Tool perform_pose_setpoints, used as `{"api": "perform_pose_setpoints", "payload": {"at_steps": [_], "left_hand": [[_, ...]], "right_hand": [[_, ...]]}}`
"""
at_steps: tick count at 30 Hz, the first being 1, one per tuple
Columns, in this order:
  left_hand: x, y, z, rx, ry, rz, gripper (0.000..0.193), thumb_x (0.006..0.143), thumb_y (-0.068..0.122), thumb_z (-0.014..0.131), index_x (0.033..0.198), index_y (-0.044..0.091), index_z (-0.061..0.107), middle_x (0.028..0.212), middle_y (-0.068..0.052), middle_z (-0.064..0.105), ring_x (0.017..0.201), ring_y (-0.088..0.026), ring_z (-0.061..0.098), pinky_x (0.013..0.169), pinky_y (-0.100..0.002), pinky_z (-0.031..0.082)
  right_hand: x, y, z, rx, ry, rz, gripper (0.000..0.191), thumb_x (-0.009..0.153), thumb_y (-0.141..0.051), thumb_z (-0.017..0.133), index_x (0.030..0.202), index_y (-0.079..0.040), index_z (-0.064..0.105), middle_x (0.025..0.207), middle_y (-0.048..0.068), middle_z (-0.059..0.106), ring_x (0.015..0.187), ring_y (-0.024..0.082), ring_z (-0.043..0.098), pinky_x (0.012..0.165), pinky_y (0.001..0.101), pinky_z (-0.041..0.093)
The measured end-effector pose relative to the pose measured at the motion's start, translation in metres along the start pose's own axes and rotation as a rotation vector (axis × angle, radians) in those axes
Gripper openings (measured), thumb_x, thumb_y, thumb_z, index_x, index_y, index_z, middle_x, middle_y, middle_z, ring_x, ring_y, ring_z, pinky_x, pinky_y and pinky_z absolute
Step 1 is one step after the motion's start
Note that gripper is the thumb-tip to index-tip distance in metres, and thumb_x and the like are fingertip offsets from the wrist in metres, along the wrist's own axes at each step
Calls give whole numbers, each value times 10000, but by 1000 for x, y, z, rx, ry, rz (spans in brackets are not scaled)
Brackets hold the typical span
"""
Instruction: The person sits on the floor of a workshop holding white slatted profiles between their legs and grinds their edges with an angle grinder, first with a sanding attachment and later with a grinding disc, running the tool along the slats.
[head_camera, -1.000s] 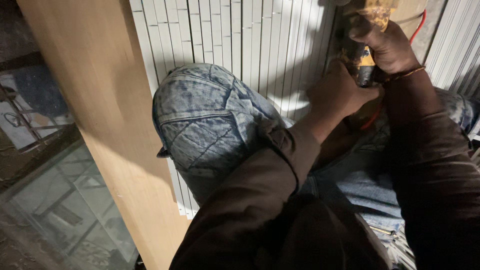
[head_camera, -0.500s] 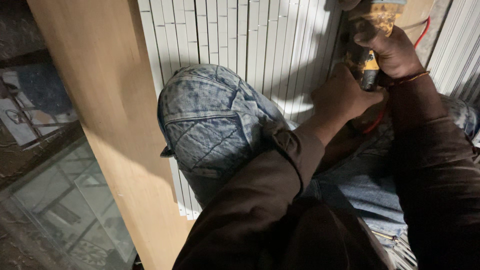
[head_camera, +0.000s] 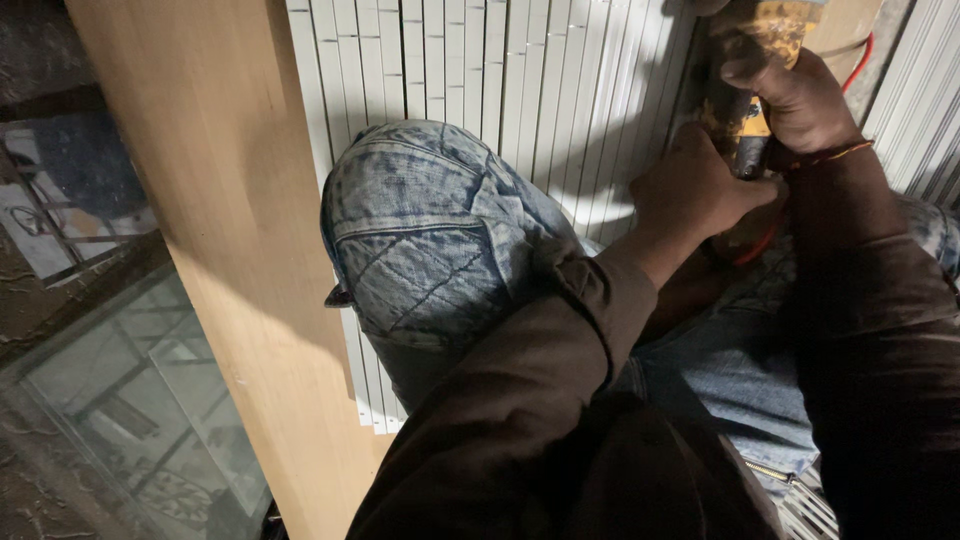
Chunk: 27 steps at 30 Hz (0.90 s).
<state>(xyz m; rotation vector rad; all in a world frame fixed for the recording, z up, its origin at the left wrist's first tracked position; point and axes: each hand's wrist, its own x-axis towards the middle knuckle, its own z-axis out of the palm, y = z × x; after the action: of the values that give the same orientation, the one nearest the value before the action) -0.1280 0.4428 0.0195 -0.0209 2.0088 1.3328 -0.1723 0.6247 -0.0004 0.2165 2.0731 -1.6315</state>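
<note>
A worn yellow power tool (head_camera: 752, 70) sits at the top right, partly cut off by the frame's edge. My right hand (head_camera: 790, 95) grips its body from above. My left hand (head_camera: 695, 190) is closed around the tool's dark rear handle just below. A red cable (head_camera: 860, 55) runs off beside my right wrist. Both sleeves are dark brown. My bent knee in blue jeans (head_camera: 430, 230) rests on a stack of white slats (head_camera: 480, 70) that lie lengthwise beneath me.
A long light wooden board (head_camera: 210, 190) lies to the left of the slats. Left of it a glass sheet (head_camera: 130, 400) lies on the ground with dark clutter behind it. More white slats (head_camera: 920, 110) show at the far right.
The view has drifted slightly, so the tool and both hands sit a little higher and further right in the frame. Both hands keep the same hold on the tool.
</note>
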Motion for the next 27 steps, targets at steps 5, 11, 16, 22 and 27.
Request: {"api": "perform_pose_setpoints", "payload": {"at_steps": [5, 11, 16, 22, 27], "left_hand": [[1, 3, -4, -14, -39, -70, 896, 572, 570, 850, 1209, 7, 566, 1071, -115, 725, 958, -286, 758, 837, -472, 582], [1, 0, 0, -17, -16, -31, 977, 575, 584, 849, 1266, -21, 517, 1134, -136, 696, 966, -280, 756, 822, -451, 593], [-1, 0, 3, 8, 56, 32, 985, 594, 596, 839, 1293, -16, 511, 1167, -149, 684, 1003, -289, 742, 826, -461, 599], [-2, 5, -1, 41, -65, 13, 942, 598, 589, 833, 1277, 16, 521, 1146, -115, 693, 996, -286, 739, 804, -514, 571], [-4, 6, -2, 84, -36, 39, 955, 588, 621, 822, 1267, 18, 528, 1159, -132, 689, 1014, -285, 732, 801, -496, 578]], "right_hand": [[-1, -1, 1, 111, -7, 20, 403, 1037, -222, 689, 1404, -78, 605, 1177, -48, 609, 1161, 118, 560, 1065, 287, 460], [0, 8, -6, 14, 19, 6, 354, 1065, -215, 677, 1370, -47, 607, 1308, -35, 633, 1235, 130, 588, 1114, 295, 470], [-6, 7, -6, 31, 29, -4, 329, 1097, -229, 684, 1348, -28, 613, 1233, -10, 651, 1165, 137, 611, 1089, 310, 495], [-15, -21, 2, 137, 51, 77, 463, 1013, -275, 674, 1417, -67, 586, 1226, -9, 658, 1101, 146, 627, 997, 336, 524], [-17, -14, 0, -31, 38, 17, 445, 1059, -286, 647, 1435, -54, 595, 1253, -8, 643, 1160, 136, 607, 1052, 321, 501]]}}
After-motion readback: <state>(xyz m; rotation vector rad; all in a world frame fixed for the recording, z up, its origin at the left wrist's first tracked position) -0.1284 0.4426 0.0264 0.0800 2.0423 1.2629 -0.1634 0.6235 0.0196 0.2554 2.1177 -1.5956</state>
